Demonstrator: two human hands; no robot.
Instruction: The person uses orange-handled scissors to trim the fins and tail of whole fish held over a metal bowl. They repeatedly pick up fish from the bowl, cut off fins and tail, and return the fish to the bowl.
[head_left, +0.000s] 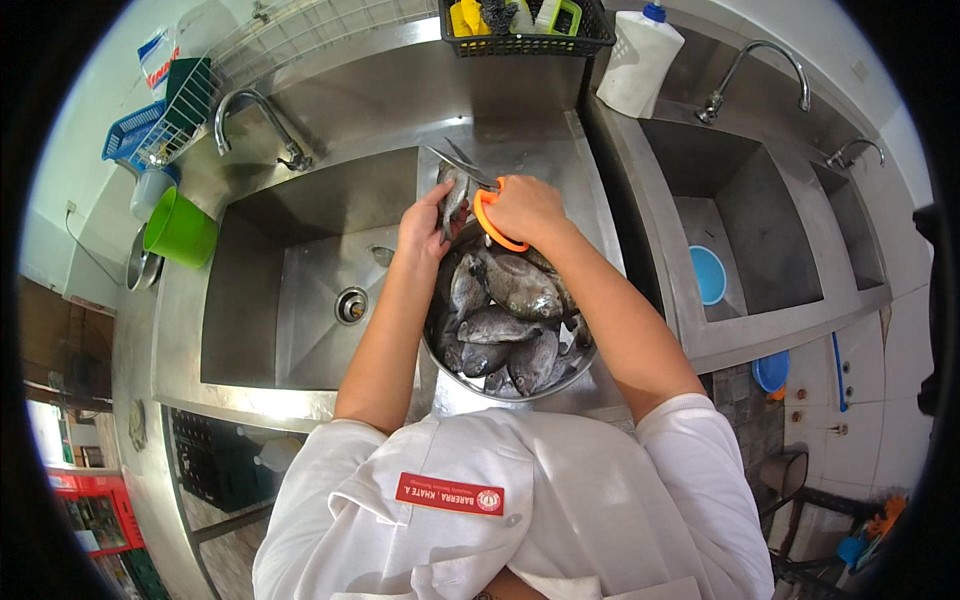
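Note:
My left hand (429, 222) grips a small grey whole fish (453, 196) upright above the left rim of a round metal bowl. The orange-handled scissors (487, 217) are in my right hand (529, 208), their blades parted and pointing up and left, close beside the top end of the held fish. Whether the blades touch it I cannot tell. Several whole fish (517, 285) lie heaped in the metal bowl (517, 397) below my hands, on the steel counter between the sinks.
A steel sink (322, 262) lies left under a curved faucet (259, 112), with a green plastic cup (180, 229) beside it. Behind stand a black basket (525, 46) of brushes and a white bottle (640, 64). Another sink (772, 247), at right, holds a light-blue bowl (706, 275).

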